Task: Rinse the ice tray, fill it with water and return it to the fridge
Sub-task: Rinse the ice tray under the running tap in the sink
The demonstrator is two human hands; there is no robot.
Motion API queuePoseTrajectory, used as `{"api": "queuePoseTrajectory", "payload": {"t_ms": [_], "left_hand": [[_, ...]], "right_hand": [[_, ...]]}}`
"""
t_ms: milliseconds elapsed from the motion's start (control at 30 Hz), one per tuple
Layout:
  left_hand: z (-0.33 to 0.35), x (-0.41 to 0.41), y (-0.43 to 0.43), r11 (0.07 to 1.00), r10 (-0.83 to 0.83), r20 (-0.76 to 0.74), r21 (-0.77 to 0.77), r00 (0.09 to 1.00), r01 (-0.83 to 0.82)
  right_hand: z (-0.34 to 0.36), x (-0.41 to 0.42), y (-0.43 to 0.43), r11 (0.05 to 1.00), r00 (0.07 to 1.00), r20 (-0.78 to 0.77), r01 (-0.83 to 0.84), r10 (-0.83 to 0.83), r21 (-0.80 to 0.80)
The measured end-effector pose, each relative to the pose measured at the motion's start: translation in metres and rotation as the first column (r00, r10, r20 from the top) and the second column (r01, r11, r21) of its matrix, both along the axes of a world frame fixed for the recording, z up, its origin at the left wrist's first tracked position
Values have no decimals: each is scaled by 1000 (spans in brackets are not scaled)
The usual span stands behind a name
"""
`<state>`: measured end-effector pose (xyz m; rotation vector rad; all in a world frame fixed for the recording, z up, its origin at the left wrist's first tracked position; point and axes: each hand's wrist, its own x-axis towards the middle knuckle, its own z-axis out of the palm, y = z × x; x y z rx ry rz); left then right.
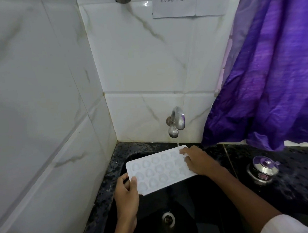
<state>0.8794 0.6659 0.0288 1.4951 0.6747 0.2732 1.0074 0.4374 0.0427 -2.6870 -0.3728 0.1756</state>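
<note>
A steel tap (177, 121) juts from the tiled wall (137, 63) at 12 o'clock from the tray (158, 170). A thin stream of water (177, 142) falls from it onto the tray's far right corner. A purple curtain (272, 64) hangs at 2 o'clock, its hem reaching the black speckled counter (302, 188). A small steel pot (262, 169) with a lid stands on that counter at 3 o'clock, well apart from the tray. A paper note (187, 2) is stuck to the wall high at 12 o'clock. Nothing lies between tap and tray.

The tray is held over the black sink (114, 165), above and at 12 o'clock from the drain (168, 218). It is white and rectangular, with three rows of shallow rounded cells facing up. Its long side runs from 8 to 2 o'clock, the far right end slightly higher.

The left hand (126, 193) grips the near left corner, thumb on top and fingers curled beneath. The right hand (197, 160) rests palm down on the far right end, fingers spread loosely over the cells beside the stream; its thumb is hidden. A white sleeve (286, 225) shows at 5 o'clock.
</note>
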Motion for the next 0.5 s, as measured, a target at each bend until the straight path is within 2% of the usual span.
{"api": "queuePoseTrajectory", "payload": {"t_ms": [233,500], "left_hand": [[3,-4,-4,1000,12,7,-24,1000,-12],[5,-11,-4,999,27,36,-47,999,-26]], "right_hand": [[9,2,-8,999,998,41,-47,47,-5],[16,7,-4,992,992,19,-126,126,28]]}}
